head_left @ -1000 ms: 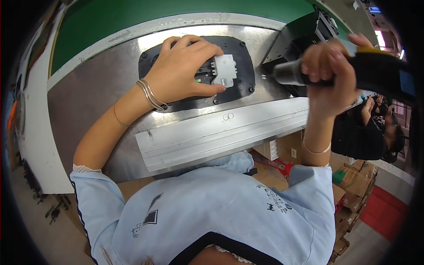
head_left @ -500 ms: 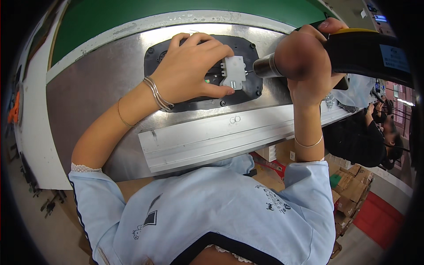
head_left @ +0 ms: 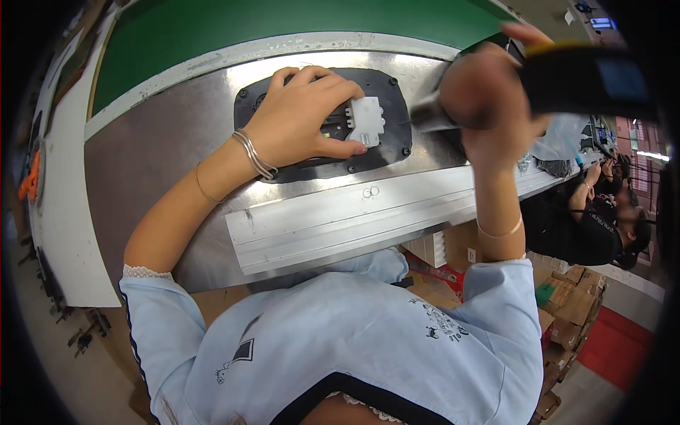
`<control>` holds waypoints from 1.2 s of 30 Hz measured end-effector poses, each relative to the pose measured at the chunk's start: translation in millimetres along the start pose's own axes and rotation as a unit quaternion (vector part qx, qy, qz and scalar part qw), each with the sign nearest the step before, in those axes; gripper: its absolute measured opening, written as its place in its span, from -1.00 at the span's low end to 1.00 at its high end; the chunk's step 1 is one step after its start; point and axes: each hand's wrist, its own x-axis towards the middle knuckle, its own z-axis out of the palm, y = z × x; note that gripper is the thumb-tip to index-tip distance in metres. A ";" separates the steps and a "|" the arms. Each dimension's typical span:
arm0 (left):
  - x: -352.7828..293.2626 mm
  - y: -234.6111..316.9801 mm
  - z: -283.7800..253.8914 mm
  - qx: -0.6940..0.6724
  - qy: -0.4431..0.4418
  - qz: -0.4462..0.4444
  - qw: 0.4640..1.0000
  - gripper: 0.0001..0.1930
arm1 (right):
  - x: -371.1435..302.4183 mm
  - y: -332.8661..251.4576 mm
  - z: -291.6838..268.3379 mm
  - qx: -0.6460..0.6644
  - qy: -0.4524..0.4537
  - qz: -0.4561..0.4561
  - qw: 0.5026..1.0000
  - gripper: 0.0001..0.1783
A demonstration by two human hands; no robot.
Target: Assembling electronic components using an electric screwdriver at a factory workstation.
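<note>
Left hand (head_left: 301, 120) spread flat pins the white plastic block (head_left: 366, 122) on the black oval fixture plate (head_left: 393, 106); right hand (head_left: 489, 95) fisted around the black-and-yellow power screwdriver (head_left: 559, 78), whose tip could skid into fingers.

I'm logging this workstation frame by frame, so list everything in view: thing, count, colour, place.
Fixture plate: one, black, on the steel bench.
Plastic part: one, white, on the fixture plate under the left fingertips.
Power screwdriver: one, black and yellow with a metal nose, aimed at the plastic part.
Steel bench: one, silver, centre.
Conveyor belt: one, green, behind the bench.
Cardboard boxes: several, brown, floor at right.
Co-worker: one, dark clothes, far right.
Left hand: pressing on the plate, bangles at wrist.
Right hand: gripping the screwdriver.
</note>
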 end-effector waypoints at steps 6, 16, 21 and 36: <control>3.6 4.5 0.3 0.011 -0.004 0.006 1.000 -0.40 | -8.0 -49.8 -82.4 -0.047 0.054 -0.046 0.996 -0.71; 3.3 0.6 -1.2 0.031 -0.017 -0.006 0.999 -0.41 | -3.9 -26.0 -93.6 -0.093 0.143 -0.061 0.983 -0.75; 1.2 -1.8 -0.9 0.028 -0.018 -0.015 0.999 -0.41 | 1.7 -28.5 -83.8 -0.038 0.132 -0.024 0.990 -0.73; -0.7 -3.0 10.8 0.026 0.040 0.024 0.999 -0.39 | 18.3 12.6 18.3 0.106 -0.100 -0.047 0.988 -0.67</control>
